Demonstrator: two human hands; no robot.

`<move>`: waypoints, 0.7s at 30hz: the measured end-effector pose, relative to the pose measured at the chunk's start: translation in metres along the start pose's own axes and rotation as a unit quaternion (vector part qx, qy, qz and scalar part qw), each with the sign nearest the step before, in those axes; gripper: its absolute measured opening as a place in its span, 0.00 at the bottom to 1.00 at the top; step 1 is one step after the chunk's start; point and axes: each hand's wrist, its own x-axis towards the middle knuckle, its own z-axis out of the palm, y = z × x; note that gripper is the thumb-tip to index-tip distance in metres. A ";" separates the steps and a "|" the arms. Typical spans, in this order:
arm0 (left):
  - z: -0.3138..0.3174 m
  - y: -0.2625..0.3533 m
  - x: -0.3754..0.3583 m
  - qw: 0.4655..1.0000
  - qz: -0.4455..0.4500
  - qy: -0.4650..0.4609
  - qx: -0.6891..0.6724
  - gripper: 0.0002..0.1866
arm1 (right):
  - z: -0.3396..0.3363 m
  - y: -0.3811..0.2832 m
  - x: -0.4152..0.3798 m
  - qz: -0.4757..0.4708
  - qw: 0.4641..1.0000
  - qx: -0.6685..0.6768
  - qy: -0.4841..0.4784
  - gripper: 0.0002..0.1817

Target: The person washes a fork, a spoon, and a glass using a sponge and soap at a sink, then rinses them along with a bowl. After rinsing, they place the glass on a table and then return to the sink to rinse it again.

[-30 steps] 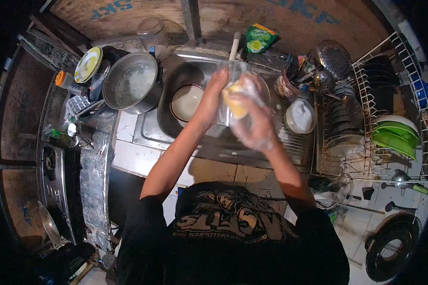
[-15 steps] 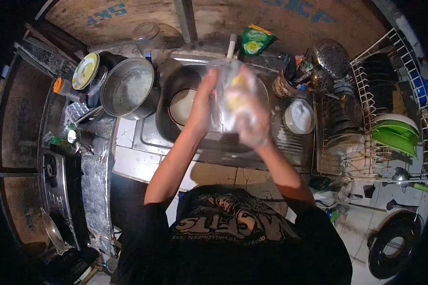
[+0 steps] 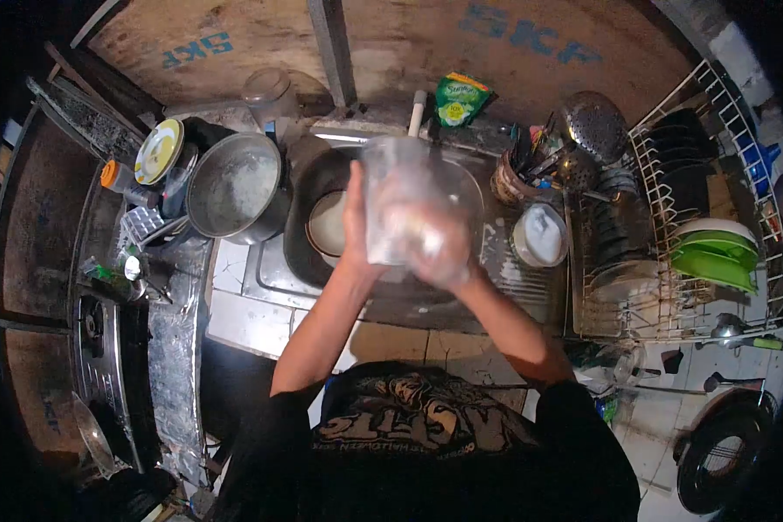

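Over the sink (image 3: 297, 204), my left hand (image 3: 357, 222) grips the side of a clear plastic container (image 3: 390, 157), its thumb along the wall. My right hand (image 3: 448, 248) is smeared by motion and overlaps the container, its fingers bent around a blurred pale patch. Half a second ago that patch showed yellow and white, like a foamy sponge. Below the hands, a round pan with a pale bottom (image 3: 326, 222) lies in the basin. To the right, a small bowl of white foam (image 3: 543, 235) stands on the ribbed drainboard (image 3: 522, 283).
A large metal pot (image 3: 235, 187) stands left of the sink, beside a yellow-rimmed plate (image 3: 159, 152). Behind the sink are the tap (image 3: 417, 113) and a green soap pouch (image 3: 461, 98). On the right, a utensil holder (image 3: 509, 184) stands near a wire dish rack (image 3: 661, 187) with green bowls (image 3: 713, 261).
The container has shifted slightly left and tilted in my hands. My right hand has moved lower and left across it, and the yellow patch is less visible. The camera view has shifted a little.
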 end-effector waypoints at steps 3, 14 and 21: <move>-0.007 0.006 0.002 0.999 -0.041 -0.011 0.028 0.35 | -0.010 0.008 0.000 -0.017 1.000 0.014 -0.020 0.15; 0.003 0.029 0.007 0.983 -0.122 -0.053 0.128 0.29 | -0.005 -0.015 -0.008 -0.095 0.992 -0.029 -0.079 0.16; 0.008 0.009 0.000 1.000 -0.013 -0.012 -0.006 0.31 | -0.004 0.006 -0.004 -0.043 0.998 -0.029 -0.033 0.16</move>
